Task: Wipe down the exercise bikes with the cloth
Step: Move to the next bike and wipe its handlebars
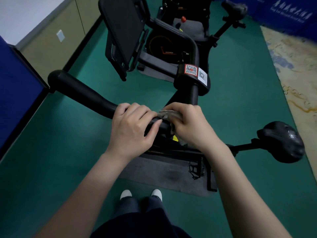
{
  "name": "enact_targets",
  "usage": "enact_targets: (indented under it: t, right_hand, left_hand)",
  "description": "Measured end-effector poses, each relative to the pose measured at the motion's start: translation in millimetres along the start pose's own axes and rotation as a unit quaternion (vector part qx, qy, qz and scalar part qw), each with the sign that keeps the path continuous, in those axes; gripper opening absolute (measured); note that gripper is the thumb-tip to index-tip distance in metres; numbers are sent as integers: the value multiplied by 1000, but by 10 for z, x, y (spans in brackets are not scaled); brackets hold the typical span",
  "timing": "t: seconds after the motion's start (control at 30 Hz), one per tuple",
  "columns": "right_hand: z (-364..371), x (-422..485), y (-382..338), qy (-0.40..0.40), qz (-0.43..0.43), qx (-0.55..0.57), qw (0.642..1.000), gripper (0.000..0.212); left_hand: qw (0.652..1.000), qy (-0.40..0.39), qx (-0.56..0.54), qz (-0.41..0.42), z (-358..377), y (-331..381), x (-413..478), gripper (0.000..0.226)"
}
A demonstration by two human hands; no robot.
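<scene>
A black exercise bike stands right in front of me, its padded handlebar [82, 93] running from upper left to the middle. My left hand [133, 127] grips the handlebar near its inner end. Just to the right, my right hand [188, 124] holds a grey cloth [167, 114] wrapped against the same bar, close to the stem with QR stickers [195, 73]. The two hands nearly touch. The bike's black saddle [281, 141] sticks out at the right.
A second black exercise bike [164, 47] with a dark screen panel [125, 30] stands beyond, and a third saddle [235, 7] shows at the top. Grey mats [168, 176] lie under the bikes on green floor. A blue panel and beige wall are left, a patterned rug [298, 66] right.
</scene>
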State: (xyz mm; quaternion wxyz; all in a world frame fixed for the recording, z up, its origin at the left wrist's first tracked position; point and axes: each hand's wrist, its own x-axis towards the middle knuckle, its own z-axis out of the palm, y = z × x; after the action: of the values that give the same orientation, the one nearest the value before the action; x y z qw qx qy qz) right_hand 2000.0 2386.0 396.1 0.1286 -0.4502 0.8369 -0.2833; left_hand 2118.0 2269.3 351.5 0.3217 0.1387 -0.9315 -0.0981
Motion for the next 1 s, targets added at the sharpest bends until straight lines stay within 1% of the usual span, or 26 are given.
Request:
enact_targets:
  t: [0.07,0.13,0.2,0.27,0.47,0.57,0.67,0.77,0.87,1.0]
  right_hand:
    - [-20,16,46,-27,-29,-29,999,27]
    - [-95,15,148,-36,-71,-88,993,30]
    - [-164,30,246,-13,-89,-122,988,33]
    - [-149,11,268,13,-103,-132,986,34]
    - [-95,-115,421,42,-159,-91,982,37]
    - [-158,30,597,79,-158,-99,979,37]
    - [-191,150,705,111,-162,-73,978,36]
    - [-224,117,782,96,-197,-25,975,34]
    - [-264,90,894,69,-237,-5,969,34]
    - [-331,404,1093,83,-252,-8,964,35]
  left_hand:
    - [1000,-2,-5,-3,-9,-3,-5,22]
    - [1000,-2,-9,-9,-12,-5,-3,22]
    - [1000,-4,-13,-14,-8,-3,-3,23]
    - [1000,-5,-13,-17,-6,3,-1,23]
    - [999,-15,-4,-46,-10,72,15,25]
    - [998,-13,12,-67,-6,144,42,26]
    - [996,-19,18,-87,35,299,73,26]
    - [994,-32,25,-104,148,532,104,29]
    - [990,-37,35,-133,306,739,122,31]
    - [982,-9,56,-177,429,871,145,27]
